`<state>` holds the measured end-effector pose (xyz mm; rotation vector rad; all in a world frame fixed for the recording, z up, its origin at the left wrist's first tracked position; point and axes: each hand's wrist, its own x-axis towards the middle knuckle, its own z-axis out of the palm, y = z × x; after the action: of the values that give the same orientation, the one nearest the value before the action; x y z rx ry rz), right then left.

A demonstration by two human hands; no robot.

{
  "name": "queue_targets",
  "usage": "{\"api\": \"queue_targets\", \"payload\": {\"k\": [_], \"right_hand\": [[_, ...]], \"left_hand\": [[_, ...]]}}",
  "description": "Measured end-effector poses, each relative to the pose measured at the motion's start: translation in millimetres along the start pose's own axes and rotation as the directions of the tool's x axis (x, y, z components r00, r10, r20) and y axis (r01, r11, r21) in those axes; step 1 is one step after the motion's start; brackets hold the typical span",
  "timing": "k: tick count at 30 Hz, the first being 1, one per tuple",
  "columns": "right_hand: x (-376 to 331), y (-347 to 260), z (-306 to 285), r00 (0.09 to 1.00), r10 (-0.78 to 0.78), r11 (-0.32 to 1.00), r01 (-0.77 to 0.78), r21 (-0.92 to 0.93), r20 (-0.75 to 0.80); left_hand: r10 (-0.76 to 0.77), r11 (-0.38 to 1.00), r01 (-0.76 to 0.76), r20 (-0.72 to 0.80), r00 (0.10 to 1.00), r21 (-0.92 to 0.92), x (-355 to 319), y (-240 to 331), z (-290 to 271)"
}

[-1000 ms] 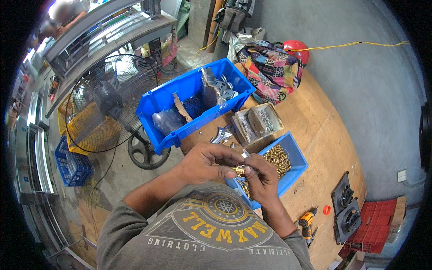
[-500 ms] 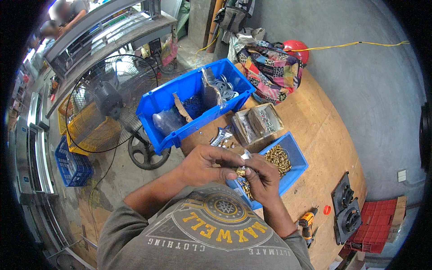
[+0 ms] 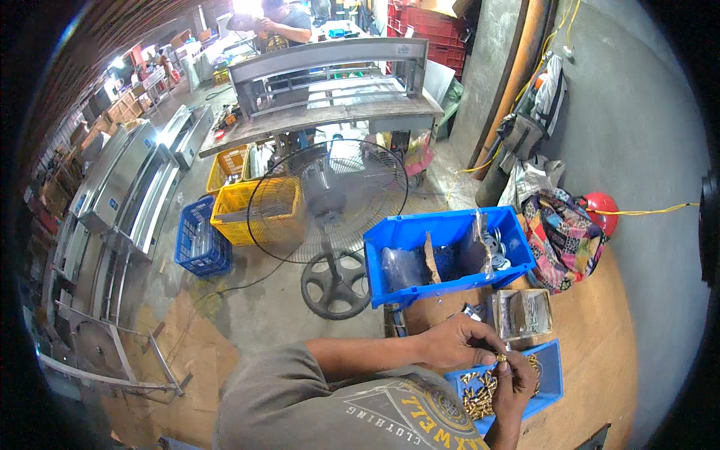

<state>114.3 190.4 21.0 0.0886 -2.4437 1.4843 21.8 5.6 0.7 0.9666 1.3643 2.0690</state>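
Note:
My left hand (image 3: 459,343) and my right hand (image 3: 513,385) meet over a small blue bin (image 3: 553,371). Their fingertips pinch a small brass fitting (image 3: 502,358) between them; its finer details are too small to make out. Loose brass fittings (image 3: 480,397) lie in the bin below, partly covered by my right hand. Just beyond my hands sits a shallow box (image 3: 525,315) with small metal parts in it. A shiny metal piece (image 3: 472,310) lies on the wooden table (image 3: 600,322) beside my left hand.
A large blue bin (image 3: 457,284) with cardboard dividers stands at the table's far side, beside a patchwork bag (image 3: 564,241) and a red round object (image 3: 603,213). Left of it are a standing fan (image 3: 328,202), yellow crate (image 3: 251,225) and blue crate (image 3: 201,244). A person (image 3: 291,28) is behind the far workbench (image 3: 330,114).
The view has swung left and up, so the hands and bins appear farther right. A white bit seen at my fingertips before no longer shows. Both hands still pinch the brass fitting.

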Motion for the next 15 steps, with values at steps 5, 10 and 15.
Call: {"api": "queue_targets", "payload": {"k": [5, 10, 15], "right_hand": [[2, -5, 5, 0.997, -0.028, 0.999, 0.027, -0.019, -0.070], [4, -8, 9, 0.996, -0.065, 0.986, 0.053, -0.161, -0.067], [3, -7, 6, 0.997, 0.016, 0.994, -0.008, -0.107, 0.070]], "left_hand": [[0.011, 0.998, -0.006, -0.073, 0.997, 0.057, -1, 0, 1], [0.014, 0.986, 0.021, -0.208, 0.978, 0.165, -2, 0, 0], [-0.010, 0.962, 0.096, -0.322, 0.947, 0.255, -4, 6, -11]]}}
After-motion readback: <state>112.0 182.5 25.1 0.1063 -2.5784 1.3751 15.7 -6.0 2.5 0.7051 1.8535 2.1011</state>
